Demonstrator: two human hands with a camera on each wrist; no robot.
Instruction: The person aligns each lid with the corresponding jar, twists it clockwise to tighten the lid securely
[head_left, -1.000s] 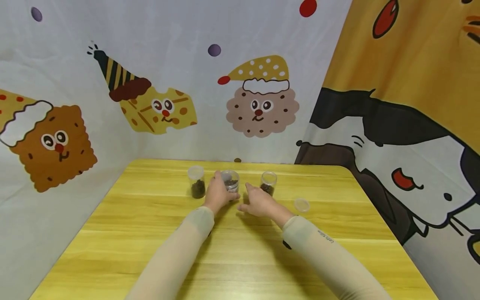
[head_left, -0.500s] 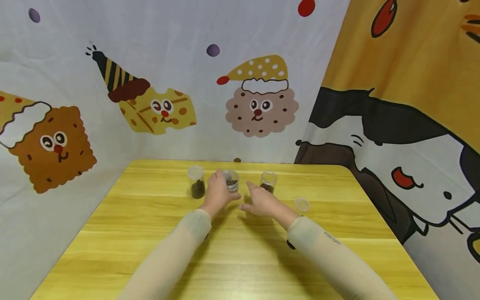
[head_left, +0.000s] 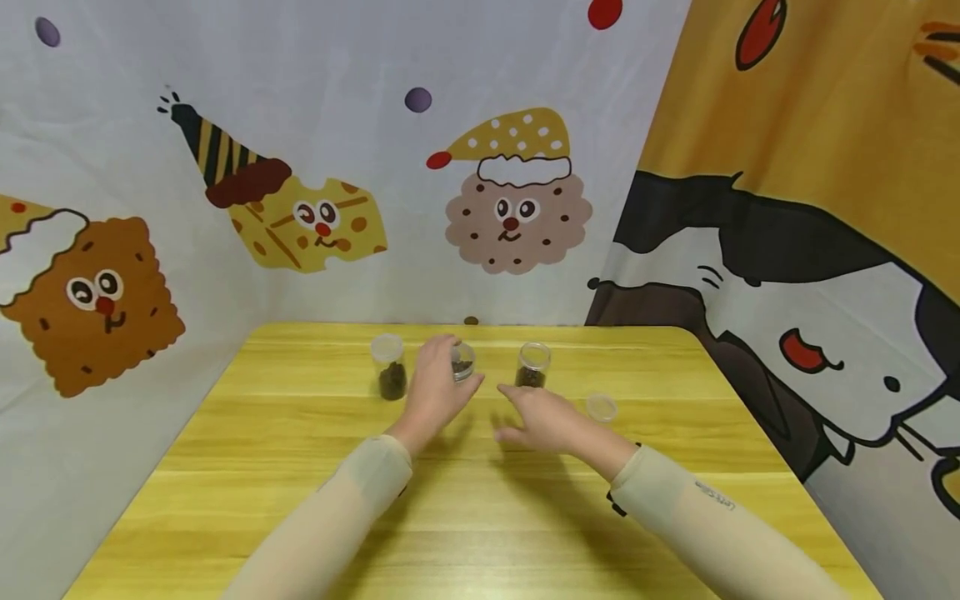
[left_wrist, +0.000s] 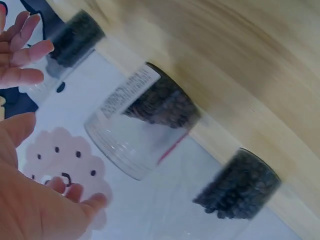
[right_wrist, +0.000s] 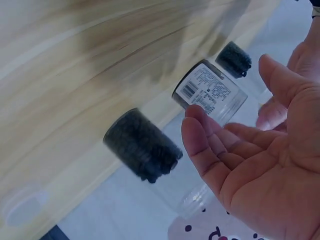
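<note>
Three clear jars stand upright in a row at the table's back, each partly filled with dark bean-like pieces. My left hand [head_left: 435, 387] is beside the wide middle jar [left_wrist: 145, 120], partly hiding it in the head view. Its fingers are spread, and the left wrist view shows them apart from the jar. My right hand [head_left: 551, 421] hovers just in front of the right jar [head_left: 533, 367], fingers extended and holding nothing. The middle jar bears a white printed label [right_wrist: 205, 90]. To the left of my left hand is the left jar [head_left: 389, 368], with a pale top.
A clear round lid [head_left: 602, 407] lies flat on the wooden table [head_left: 480, 517], right of the right jar. Behind the table hangs a printed cloth backdrop [head_left: 420, 292] with cartoon figures; it continues along both sides.
My right hand has drawn back towards me and to the right. My left hand has shifted slightly left. The jars and the lid stay in place while the head view turns a little.
</note>
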